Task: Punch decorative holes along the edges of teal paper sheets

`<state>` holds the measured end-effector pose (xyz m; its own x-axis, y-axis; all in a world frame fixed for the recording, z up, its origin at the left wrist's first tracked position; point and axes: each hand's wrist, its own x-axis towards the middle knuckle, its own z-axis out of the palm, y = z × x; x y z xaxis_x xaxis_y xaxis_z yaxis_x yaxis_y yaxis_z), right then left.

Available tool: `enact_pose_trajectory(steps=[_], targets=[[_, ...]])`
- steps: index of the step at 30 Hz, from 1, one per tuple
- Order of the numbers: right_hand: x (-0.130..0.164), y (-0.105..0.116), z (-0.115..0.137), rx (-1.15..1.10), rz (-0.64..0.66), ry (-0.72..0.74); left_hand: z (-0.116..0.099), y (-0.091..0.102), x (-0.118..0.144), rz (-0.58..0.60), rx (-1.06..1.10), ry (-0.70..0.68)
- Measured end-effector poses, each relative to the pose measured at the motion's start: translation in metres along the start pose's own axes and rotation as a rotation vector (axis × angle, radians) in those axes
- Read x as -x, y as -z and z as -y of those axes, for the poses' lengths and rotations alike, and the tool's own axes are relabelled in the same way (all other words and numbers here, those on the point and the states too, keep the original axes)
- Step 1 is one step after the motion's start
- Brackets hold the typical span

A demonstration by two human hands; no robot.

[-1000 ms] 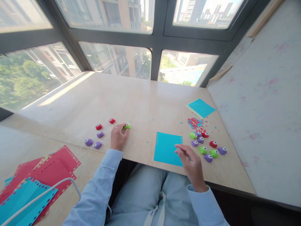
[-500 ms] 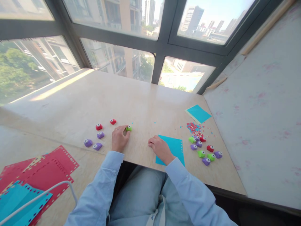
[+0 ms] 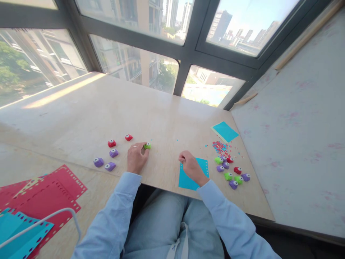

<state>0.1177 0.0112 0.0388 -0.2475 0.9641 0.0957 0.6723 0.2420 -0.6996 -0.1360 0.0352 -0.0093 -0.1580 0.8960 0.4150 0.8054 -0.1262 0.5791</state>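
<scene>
Right hand (image 3: 192, 166) has come back from the punch pile to pinch the blue sheet's (image 3: 188, 179) upper left corner near the table's (image 3: 161, 115) front edge, left hand (image 3: 136, 157) still gripping the green punch (image 3: 147, 146) mid-table.

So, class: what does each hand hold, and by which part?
Left hand pinches the small green plastic punch by its sides; right hand grips the blue paper sheet at its top-left corner.
</scene>
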Motion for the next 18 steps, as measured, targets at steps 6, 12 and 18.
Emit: enact_pose_trajectory(steps=[6,12,18], targets=[[-0.017,0.060,-0.031,-0.450,-0.164,-0.243,0.001,-0.001,-0.001,-0.002,-0.014,-0.008],[-0.018,0.109,-0.076,-0.308,-0.540,-0.394,0.001,-0.001,-0.002,-0.023,-0.017,-0.021],[0.002,0.117,-0.074,-0.305,-0.464,-0.386,0.002,-0.002,-0.003,-0.021,-0.027,-0.031]])
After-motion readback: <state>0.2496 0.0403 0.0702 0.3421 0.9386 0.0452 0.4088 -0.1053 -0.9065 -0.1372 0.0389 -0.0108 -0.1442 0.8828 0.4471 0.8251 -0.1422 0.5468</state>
